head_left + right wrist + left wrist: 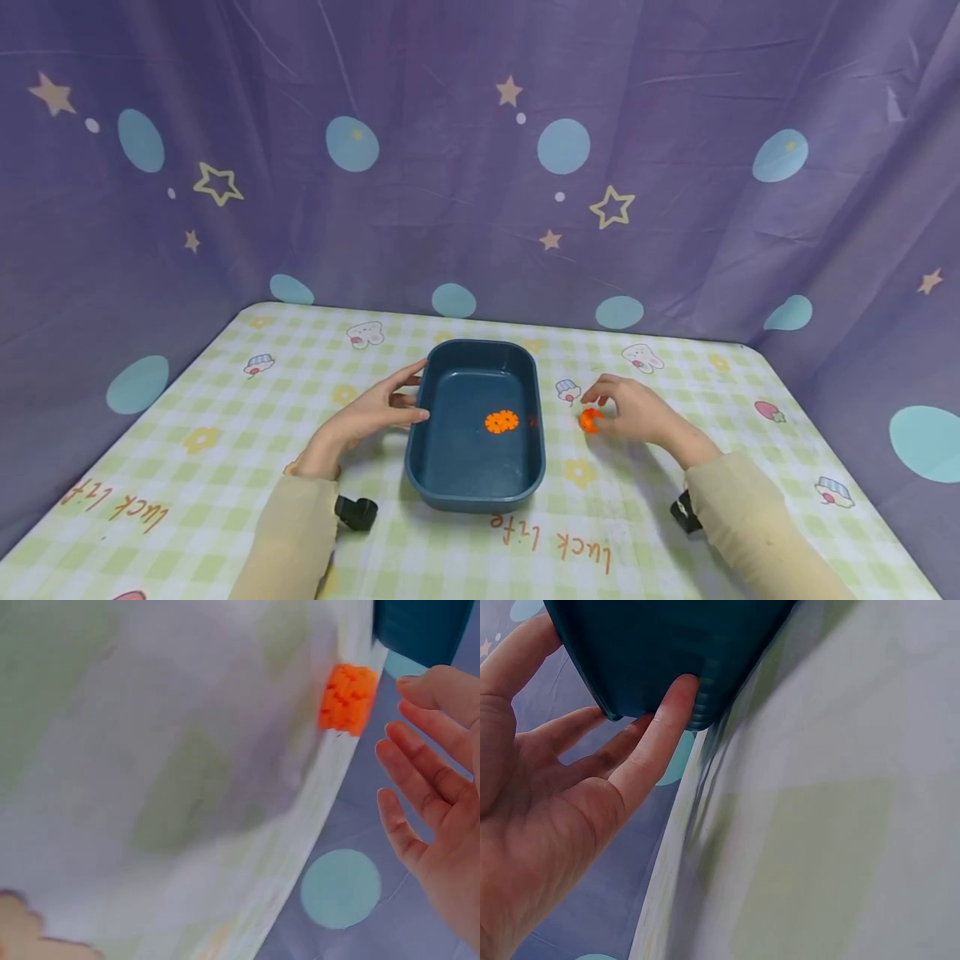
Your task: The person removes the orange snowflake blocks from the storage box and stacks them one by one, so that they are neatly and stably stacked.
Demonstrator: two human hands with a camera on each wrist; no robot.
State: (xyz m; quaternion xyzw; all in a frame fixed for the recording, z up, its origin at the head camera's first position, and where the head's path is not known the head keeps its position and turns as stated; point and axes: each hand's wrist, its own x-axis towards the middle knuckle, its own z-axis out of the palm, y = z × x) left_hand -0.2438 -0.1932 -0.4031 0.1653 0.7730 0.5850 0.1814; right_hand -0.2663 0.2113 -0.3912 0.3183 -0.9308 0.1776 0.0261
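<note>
A deep dark-blue rectangular bin (480, 467) stands on the table, and two orange notched plastic discs (502, 422) lie side by side on its floor. The left hand (378, 408) touches the bin's left side. Its fingertips rest against the outer wall (652, 652) in the left wrist view, fingers fairly straight and spread. Right of the bin, the right hand (630, 408) hovers over a small stack of orange notched discs (349, 700) on the table. In the right wrist view its fingers (420, 776) are loosely bent, apart from the stack, and hold nothing.
A pale green-checked cloth (675, 517) with printed flowers and cupcakes covers the table. Behind it hangs a purple curtain (450, 208) with stars and blue ovals. Each wrist wears a black band mount (356, 512) near the sleeve.
</note>
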